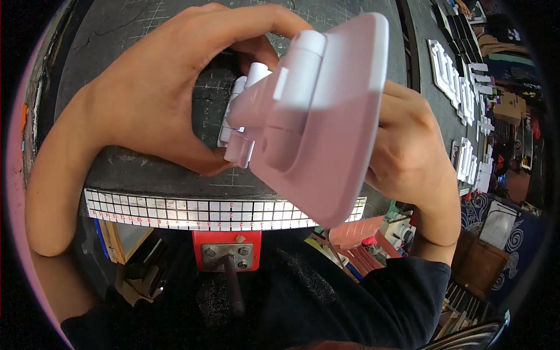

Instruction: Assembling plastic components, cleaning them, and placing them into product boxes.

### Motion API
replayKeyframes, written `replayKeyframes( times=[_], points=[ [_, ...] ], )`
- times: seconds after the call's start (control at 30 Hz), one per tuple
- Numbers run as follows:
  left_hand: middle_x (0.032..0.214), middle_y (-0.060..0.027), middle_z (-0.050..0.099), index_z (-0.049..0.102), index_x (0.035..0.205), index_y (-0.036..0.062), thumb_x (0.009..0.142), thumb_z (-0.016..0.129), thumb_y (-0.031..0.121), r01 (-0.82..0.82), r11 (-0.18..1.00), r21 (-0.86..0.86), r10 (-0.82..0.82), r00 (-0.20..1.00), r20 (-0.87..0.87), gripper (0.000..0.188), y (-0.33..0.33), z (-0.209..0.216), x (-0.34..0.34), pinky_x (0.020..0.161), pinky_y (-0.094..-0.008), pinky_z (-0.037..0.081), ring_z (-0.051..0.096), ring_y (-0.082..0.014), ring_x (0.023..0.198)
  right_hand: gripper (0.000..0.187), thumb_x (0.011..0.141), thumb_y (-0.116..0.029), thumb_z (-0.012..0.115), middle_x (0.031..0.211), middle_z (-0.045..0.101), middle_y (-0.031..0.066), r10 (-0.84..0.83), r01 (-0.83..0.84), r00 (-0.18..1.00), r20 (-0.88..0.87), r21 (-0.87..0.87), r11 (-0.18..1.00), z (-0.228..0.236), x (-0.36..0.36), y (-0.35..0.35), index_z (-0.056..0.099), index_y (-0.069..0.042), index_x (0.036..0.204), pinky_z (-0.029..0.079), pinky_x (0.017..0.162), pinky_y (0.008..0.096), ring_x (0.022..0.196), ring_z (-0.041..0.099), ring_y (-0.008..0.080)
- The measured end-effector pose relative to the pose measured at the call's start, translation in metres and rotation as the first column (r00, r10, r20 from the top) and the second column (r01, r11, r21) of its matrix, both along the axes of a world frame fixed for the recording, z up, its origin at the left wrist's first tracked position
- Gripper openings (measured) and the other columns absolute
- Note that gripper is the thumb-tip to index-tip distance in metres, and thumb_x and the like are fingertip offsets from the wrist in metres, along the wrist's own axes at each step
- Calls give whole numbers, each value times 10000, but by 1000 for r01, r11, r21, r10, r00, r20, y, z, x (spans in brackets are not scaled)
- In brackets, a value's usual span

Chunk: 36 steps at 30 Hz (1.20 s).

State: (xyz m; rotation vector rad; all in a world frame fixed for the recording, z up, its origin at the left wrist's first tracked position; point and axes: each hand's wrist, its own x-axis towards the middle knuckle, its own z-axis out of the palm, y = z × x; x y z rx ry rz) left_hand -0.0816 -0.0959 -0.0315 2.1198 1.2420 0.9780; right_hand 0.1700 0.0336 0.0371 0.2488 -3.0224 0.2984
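A white plastic hinged stand (344,128), apparently for a phone or tablet, is held up close in front of me. Its broad flat plate is tilted on edge, and thick hinge barrels join it to a smaller arm and foot on the left. My left hand (157,81) curves round the foot end, with the thumb at the lower hinge (238,149) and the fingertips partly hidden behind the stand. Behind the plate's right side, my right hand (408,146) has its fingers curled against it; the plate hides the fingertips.
Below lies a dark, scratched worktop (128,169) with a white grid ruler (175,213) along its near edge. A red bracket (227,251) with a metal rod sits under that edge. Several white plastic parts (452,76) lie at the right. A pink tray (361,233) holds tools.
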Motion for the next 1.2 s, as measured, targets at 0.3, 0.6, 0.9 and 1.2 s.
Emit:
replayKeyframes(
  times=[0.3,0.6,0.9,1.2],
  points=[
    [1526,-193,625,556,1533,35,557,1054,206,14,994,104,-14,1000,-8,1109,-4,3,-2,1032,-413,571,732,-294,1201,429,703,-99,906,999,783,139,-2,2,1000,-2,75,997,8,-3,0,784,-5,1104,603,731,455,832,765,373],
    [1556,-210,605,452,1628,62,567,1058,214,68,985,157,-64,997,-31,1231,-1,-4,-6,1062,-410,572,728,-276,1226,139,793,-138,698,872,614,68,-30,34,979,-201,18,999,-15,-4,-5,717,-23,870,576,677,416,876,688,274],
    [1600,-183,567,469,1622,68,514,1074,214,38,999,-26,-37,999,12,1270,-4,-3,-7,1095,-412,589,699,-254,1261,118,813,-125,694,910,651,80,12,4,980,-199,82,997,-14,-12,-10,696,-12,844,604,716,424,921,713,290],
    [1441,-172,645,527,1548,25,615,1014,209,126,992,-5,-125,988,95,1068,5,8,-6,1074,-401,591,723,-255,1200,88,798,-85,697,917,671,101,6,14,982,-191,105,994,-12,-12,-6,700,-7,838,597,741,460,932,721,334]
  ],
)
